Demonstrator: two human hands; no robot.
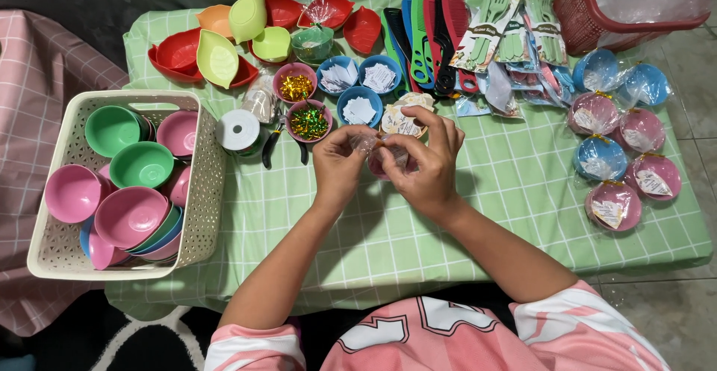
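Observation:
My left hand and my right hand meet over the middle of the green checked tablecloth. Between them they hold a small pink bowl wrapped in clear plastic, mostly hidden by my fingers. Both hands pinch the plastic at its top. Just beyond my hands lie paper tags and small bowls of gold and green twist ties.
A white basket of pink and green bowls stands at the left. Several wrapped pink and blue bowls sit at the right. Combs, packed cutlery, leaf-shaped dishes, a ribbon spool, pliers and a red basket line the far side.

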